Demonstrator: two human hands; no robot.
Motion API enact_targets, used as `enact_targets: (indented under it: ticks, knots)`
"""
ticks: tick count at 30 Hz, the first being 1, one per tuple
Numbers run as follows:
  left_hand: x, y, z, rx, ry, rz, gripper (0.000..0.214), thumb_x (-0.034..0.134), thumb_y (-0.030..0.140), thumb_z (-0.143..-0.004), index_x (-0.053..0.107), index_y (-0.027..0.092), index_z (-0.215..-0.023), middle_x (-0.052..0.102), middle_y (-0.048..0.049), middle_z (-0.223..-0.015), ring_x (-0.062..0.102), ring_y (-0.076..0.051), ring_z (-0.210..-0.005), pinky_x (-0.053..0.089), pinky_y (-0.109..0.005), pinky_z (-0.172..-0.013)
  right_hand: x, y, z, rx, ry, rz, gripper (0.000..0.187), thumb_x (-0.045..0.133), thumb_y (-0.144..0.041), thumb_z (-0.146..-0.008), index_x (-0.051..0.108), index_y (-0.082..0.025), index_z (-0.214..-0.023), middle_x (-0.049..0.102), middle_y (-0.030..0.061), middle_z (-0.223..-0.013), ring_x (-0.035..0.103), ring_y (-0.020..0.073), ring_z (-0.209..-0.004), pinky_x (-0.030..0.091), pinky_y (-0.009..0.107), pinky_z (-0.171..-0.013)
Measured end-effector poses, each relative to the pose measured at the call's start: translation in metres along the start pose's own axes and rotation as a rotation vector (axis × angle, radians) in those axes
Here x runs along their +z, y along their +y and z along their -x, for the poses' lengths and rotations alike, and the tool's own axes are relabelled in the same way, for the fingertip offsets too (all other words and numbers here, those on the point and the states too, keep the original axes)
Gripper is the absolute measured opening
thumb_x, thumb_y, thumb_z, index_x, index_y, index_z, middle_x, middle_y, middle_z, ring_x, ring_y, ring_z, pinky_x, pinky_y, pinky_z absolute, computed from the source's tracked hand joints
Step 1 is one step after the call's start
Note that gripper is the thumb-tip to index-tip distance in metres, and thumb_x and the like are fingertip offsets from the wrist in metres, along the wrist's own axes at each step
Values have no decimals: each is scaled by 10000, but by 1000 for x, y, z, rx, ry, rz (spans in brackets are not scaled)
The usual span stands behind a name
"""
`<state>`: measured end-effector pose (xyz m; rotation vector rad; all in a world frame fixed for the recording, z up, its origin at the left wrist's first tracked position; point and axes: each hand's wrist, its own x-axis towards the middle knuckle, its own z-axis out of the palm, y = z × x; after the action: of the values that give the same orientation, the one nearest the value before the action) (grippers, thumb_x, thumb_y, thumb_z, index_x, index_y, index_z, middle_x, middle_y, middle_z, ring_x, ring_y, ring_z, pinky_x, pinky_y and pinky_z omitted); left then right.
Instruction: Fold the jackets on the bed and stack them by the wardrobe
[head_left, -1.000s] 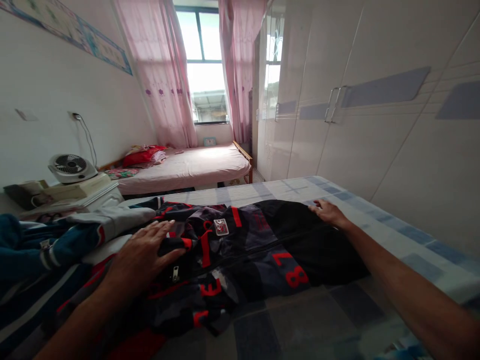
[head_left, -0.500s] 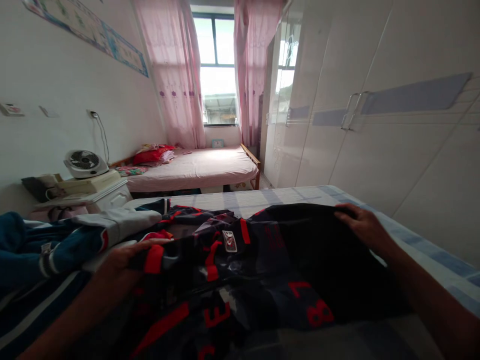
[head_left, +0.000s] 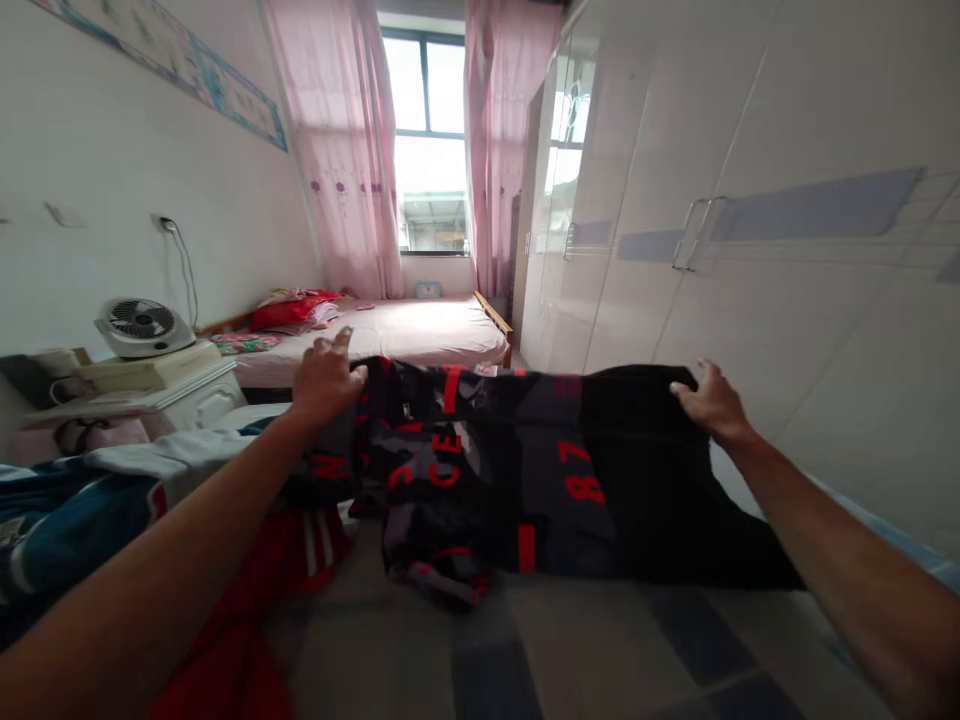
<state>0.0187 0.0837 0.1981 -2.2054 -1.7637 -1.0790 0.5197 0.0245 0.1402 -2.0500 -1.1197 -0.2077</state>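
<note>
A black and dark-grey sports top (head_left: 480,470) with red letters, the number 87 and red bars is stretched sideways in front of me. Its upper edge is lifted, while the lower part hangs or rests above the checked bed sheet. My left hand (head_left: 326,375) pinches the top's far edge near the collar end, index finger raised. At the plain black end, my right hand (head_left: 712,400) pinches the far corner between thumb and fingers. Left of the top lie a teal-and-white garment (head_left: 112,500) and a red garment with white stripes (head_left: 277,570), partly behind my left forearm.
The checked sheet (head_left: 585,640) spreads beneath the garments. Beyond it stands a second bed (head_left: 420,335) with pink bedding under the window. A fan (head_left: 142,325) sits on a white cabinet (head_left: 202,395) at left. A tall white wardrobe (head_left: 787,310) lines the right side.
My left hand has moved up, away from me and to the right along with the top's edge. The top is straighter and raised, uncovering the red garment. My right hand has risen slightly.
</note>
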Motion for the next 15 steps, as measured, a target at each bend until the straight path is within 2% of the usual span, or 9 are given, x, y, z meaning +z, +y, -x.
enact_targets:
  ticks: [2, 4, 5, 8, 10, 12, 13, 15]
  knots:
    - [13, -7, 29, 24, -100, -20, 471, 517, 386, -814, 580, 57, -1145, 576, -193, -1220, 509, -356, -1182, 382, -462, -994, 11, 21, 18, -13, -135, 94, 594, 524, -331, -771, 428, -63, -1293, 480, 271, -1314, 495, 331, -1164, 363, 395, -941]
    - [21, -15, 69, 54, -262, -10, 474, 517, 457, -814, 609, 148, -1161, 659, -131, -1095, 636, -293, -996, 472, -410, -894, 15, 50, 43, -24, -233, 155, 568, 463, -403, -789, 452, -110, -1276, 484, 232, -1335, 481, 342, -1203, 362, 413, -962]
    - [23, -18, 90, 64, -398, 11, 509, 475, 503, -834, 581, 186, -1216, 651, -116, -1130, 636, -280, -1006, 478, -398, -890, 14, 66, 57, -10, -274, 176, 576, 432, -450, -789, 457, -138, -1273, 485, 210, -1345, 475, 343, -1217, 364, 423, -972]
    - [27, -25, 141, 80, -607, 97, 646, 506, 536, -810, 389, 284, -1393, 524, -87, -1346, 553, -284, -1163, 458, -387, -934, 3, 110, 93, 106, -336, 218, 638, 357, -610, -761, 489, -205, -1236, 488, 180, -1358, 464, 352, -1237, 369, 457, -995]
    - [31, -26, 159, 103, -637, 172, 793, 590, 457, -768, 222, 323, -1457, 470, -63, -1400, 521, -277, -1202, 450, -375, -949, -5, 131, 109, 187, -344, 229, 668, 339, -693, -727, 534, -229, -1167, 512, 191, -1331, 477, 363, -1221, 370, 457, -1002]
    - [39, -24, 165, 145, -628, 217, 863, 627, 349, -735, 169, 333, -1467, 482, -50, -1388, 525, -272, -1194, 453, -368, -944, -10, 142, 116, 229, -376, 231, 620, 372, -738, -686, 600, -263, -1012, 580, 197, -1242, 528, 378, -1158, 397, 455, -970]
    - [44, -21, 165, 165, -615, 215, 817, 615, 305, -735, 228, 333, -1455, 515, -49, -1354, 538, -273, -1174, 454, -371, -937, -11, 142, 117, 237, -417, 222, 560, 400, -740, -667, 623, -280, -895, 631, 190, -1155, 569, 382, -1098, 422, 456, -934]
    - [53, -12, 158, 174, -577, 196, 565, 547, 261, -769, 484, 311, -1327, 607, -53, -1228, 588, -268, -1088, 464, -373, -909, -12, 135, 116, 227, -510, 165, 426, 458, -693, -638, 612, -300, -689, 698, 152, -940, 635, 376, -952, 465, 462, -842]
